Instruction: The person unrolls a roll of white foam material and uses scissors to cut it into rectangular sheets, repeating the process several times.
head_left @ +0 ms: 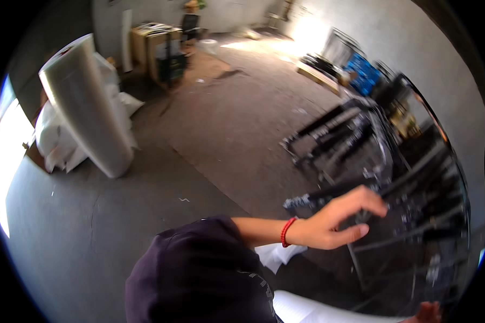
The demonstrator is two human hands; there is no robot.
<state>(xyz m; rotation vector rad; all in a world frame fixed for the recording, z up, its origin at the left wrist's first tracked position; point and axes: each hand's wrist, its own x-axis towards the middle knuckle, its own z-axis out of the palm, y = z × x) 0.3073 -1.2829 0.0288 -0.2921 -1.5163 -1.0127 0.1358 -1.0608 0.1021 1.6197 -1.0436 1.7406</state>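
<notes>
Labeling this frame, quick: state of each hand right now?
Left hand: open, half-curled, nothing clearly held.
Right hand: blurred and cut off at picture's lower edge, cannot tell.

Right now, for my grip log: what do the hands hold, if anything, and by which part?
Nothing visible in the open left hand; for the right hand, blurred and cut off, I can't tell.

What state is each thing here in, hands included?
Left hand: open, fingers curved; contact with the frames unclear.
Right hand: mostly cut off; grip unclear.
Red beaded bracelet: worn on the left wrist.
Plastic roll: wound up, standing on end.
Black frames: grouped together, blurred.
</notes>
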